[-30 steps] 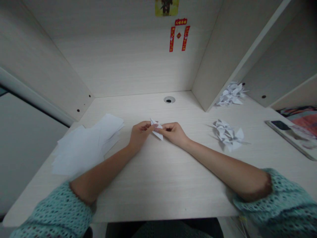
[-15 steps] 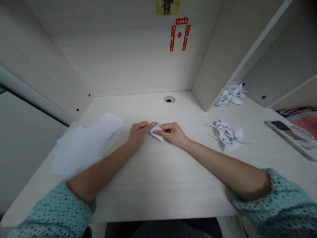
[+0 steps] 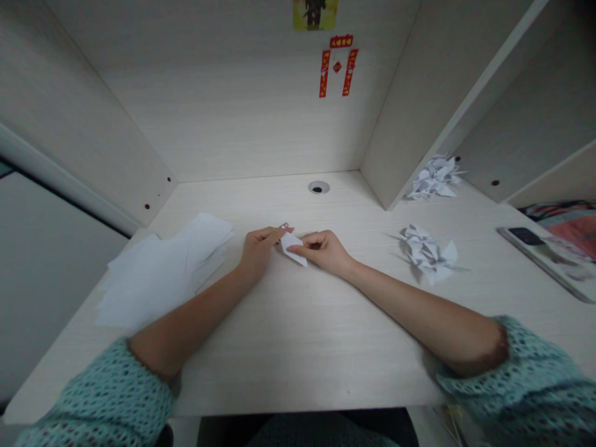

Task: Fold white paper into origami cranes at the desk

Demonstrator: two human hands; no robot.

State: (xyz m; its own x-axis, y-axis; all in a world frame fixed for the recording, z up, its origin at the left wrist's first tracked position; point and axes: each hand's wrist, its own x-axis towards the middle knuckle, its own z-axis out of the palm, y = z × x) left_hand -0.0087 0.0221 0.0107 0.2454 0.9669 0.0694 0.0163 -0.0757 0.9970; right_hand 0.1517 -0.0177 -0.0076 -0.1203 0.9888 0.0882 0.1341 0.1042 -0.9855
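A small folded piece of white paper (image 3: 293,249) is between my two hands, just above or on the desk. My left hand (image 3: 259,251) pinches its left corner, thumb on top near the upper edge. From the other side, my right hand (image 3: 323,249) grips the paper's right part between thumb and bent fingers. The paper's lower tip points toward me. Whatever lies beneath the fingers is hidden.
A loose stack of white sheets (image 3: 158,273) lies to the left. Folded paper pieces (image 3: 429,253) sit at the right, with another pile (image 3: 436,177) behind the upright divider (image 3: 414,124). A phone (image 3: 544,261) lies far right. The desk has a round cable hole (image 3: 319,187).
My left thumb has shifted slightly up and left on the paper, showing more of its upper face. My right hand stays nearly still.
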